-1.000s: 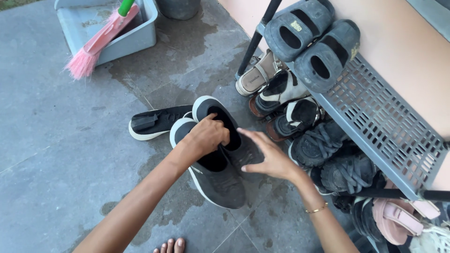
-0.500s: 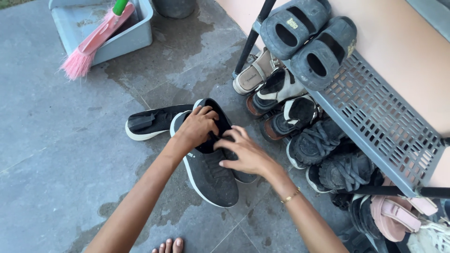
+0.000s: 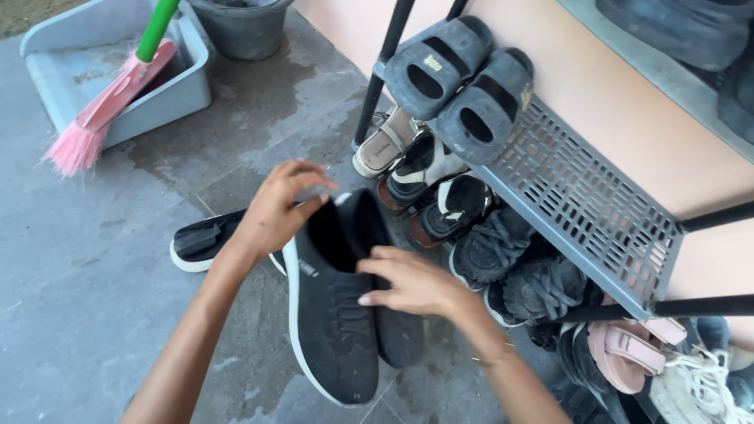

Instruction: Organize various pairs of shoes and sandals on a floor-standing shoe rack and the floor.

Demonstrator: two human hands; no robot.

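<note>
Black sneakers [image 3: 338,314] in both hands' grip; pink broom [image 3: 102,102] in grey tub [image 3: 188,71]

Both forearms are bare, with no sleeves reaching them. The left hand [image 3: 276,213] and right hand [image 3: 415,284] wear no gloves or rings.

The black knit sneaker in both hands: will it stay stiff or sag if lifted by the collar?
The black sneaker has a soft knit upper, so its collar probably folds under the left hand and right hand. The white-edged sole likely keeps it straight lengthwise. It looks light, unlikely to roll.
</note>
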